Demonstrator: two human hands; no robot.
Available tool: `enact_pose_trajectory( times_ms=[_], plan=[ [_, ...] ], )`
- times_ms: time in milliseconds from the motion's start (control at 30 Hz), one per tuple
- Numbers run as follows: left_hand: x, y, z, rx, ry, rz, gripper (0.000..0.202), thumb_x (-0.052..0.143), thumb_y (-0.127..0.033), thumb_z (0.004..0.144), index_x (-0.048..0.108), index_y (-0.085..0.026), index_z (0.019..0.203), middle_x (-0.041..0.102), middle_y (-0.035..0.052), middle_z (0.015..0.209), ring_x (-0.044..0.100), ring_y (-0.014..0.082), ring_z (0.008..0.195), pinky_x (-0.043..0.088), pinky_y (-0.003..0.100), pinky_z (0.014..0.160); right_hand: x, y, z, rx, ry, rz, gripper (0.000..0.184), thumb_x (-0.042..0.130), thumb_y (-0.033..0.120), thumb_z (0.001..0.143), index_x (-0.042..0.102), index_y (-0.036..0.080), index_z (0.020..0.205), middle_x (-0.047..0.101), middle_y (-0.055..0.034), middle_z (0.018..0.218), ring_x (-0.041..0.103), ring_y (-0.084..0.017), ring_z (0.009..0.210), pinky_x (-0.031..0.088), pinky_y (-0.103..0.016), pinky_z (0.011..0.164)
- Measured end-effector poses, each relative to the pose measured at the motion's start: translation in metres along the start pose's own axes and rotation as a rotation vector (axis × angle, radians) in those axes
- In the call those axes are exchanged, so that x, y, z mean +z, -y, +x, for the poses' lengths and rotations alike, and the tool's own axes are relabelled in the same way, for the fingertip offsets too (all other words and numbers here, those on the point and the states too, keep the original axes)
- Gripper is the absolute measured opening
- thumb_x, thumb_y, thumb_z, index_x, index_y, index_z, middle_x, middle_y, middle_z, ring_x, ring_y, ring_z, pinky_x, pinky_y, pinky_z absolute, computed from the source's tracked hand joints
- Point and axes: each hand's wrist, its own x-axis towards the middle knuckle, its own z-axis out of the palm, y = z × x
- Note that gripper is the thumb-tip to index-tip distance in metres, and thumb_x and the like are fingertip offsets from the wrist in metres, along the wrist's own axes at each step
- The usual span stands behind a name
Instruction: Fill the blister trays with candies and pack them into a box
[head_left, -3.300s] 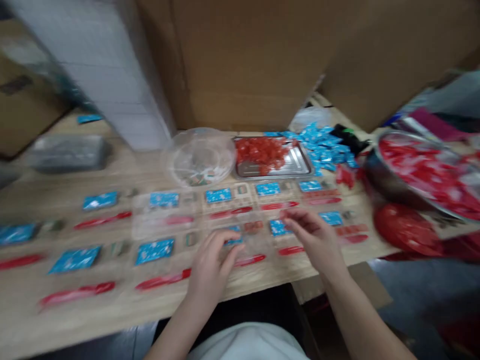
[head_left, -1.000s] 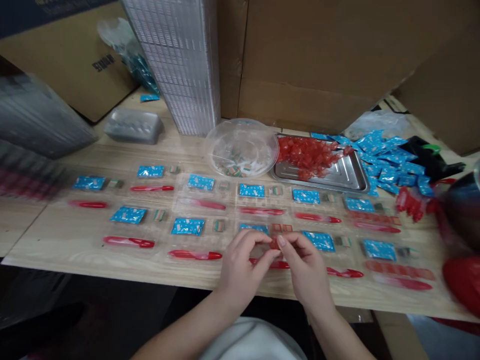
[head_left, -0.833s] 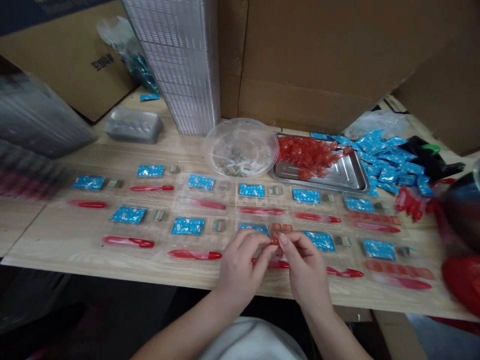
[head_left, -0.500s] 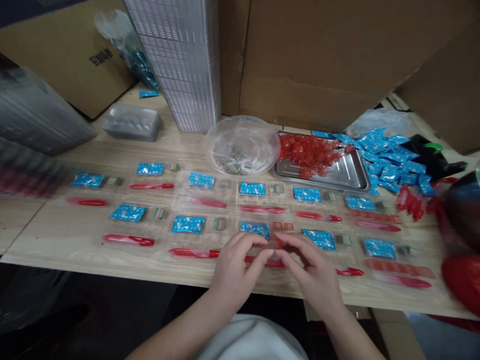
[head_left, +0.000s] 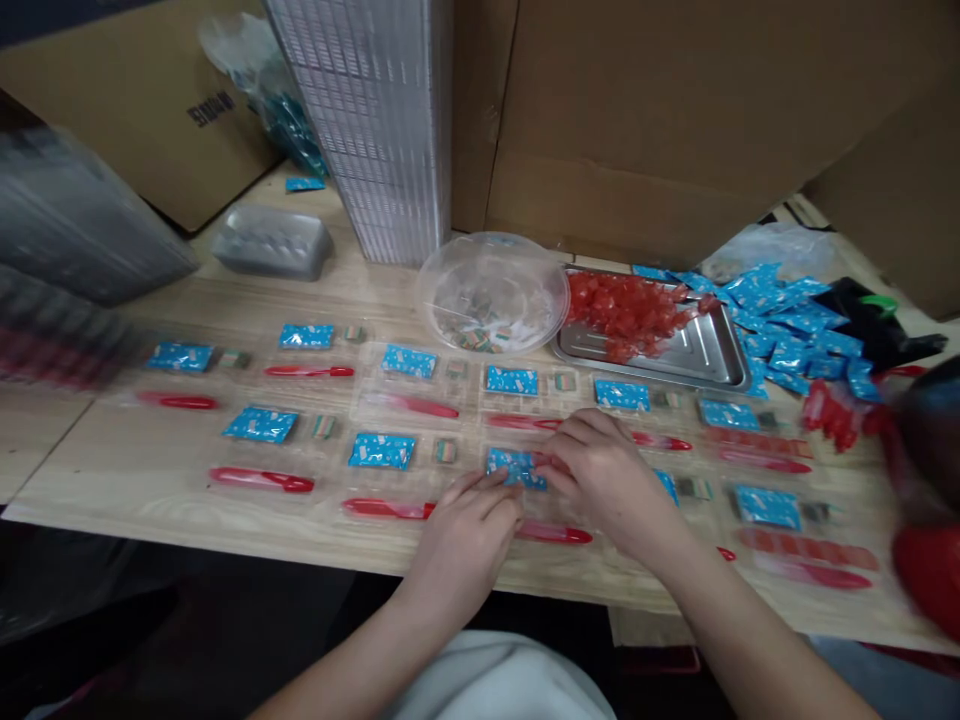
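Observation:
Both hands are over a clear plastic tray in the front row, which holds a blue printed packet (head_left: 517, 467) and a red pen-shaped piece (head_left: 556, 533). My left hand (head_left: 469, 530) has its fingers curled together at the packet's lower left edge. My right hand (head_left: 604, 480) reaches in from the right, its fingers pinched close at the packet's right end. The fingers hide whatever lies between them. Neighbouring trays carry the same kind of blue packet (head_left: 381, 450), a small striped block (head_left: 446, 450) and a red pen-shaped piece (head_left: 386, 509).
Behind the trays stand a clear round bowl (head_left: 431, 300) with small striped blocks and a metal tray (head_left: 720, 355) of red wrapped pieces. Blue packets (head_left: 787, 310) are heaped at right. A tall stack of plastic trays (head_left: 375, 130) rises before cardboard boxes (head_left: 637, 130).
Both hands held a small reddish piece between their fingertips above the tray. Now they are lower and apart; my right hand has moved up over the packet's right side. The view shifted slightly.

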Motion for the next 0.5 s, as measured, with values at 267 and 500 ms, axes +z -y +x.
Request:
enact_pose_trajectory(
  times_ms=[267,500],
  plan=[
    [0.002,0.002,0.001,0.015,-0.01,-0.005,0.013,0.048,-0.016,0.091,0.059,-0.02,0.087,0.068,0.0005,0.111,0.056,0.0175,0.114,0.04,0.038,0.101,-0.001,-0.017,0.004,-0.085,0.069,0.137,0.01,0.069,0.025,0.077,0.067,0.016,0.073,0.064,-0.006,0.076,0.053,-0.021,0.084,0.042,-0.033,0.078],
    [0.002,0.003,0.001,0.005,0.014,-0.01,0.014,0.048,-0.015,0.09,0.061,-0.02,0.092,0.067,0.0013,0.114,0.055,0.0179,0.116,0.038,0.039,0.103,-0.003,-0.024,-0.001,-0.11,0.064,0.324,0.014,0.056,0.02,0.087,0.07,0.02,0.09,0.069,-0.0046,0.084,0.057,-0.018,0.084,0.043,-0.034,0.079]
  ],
)
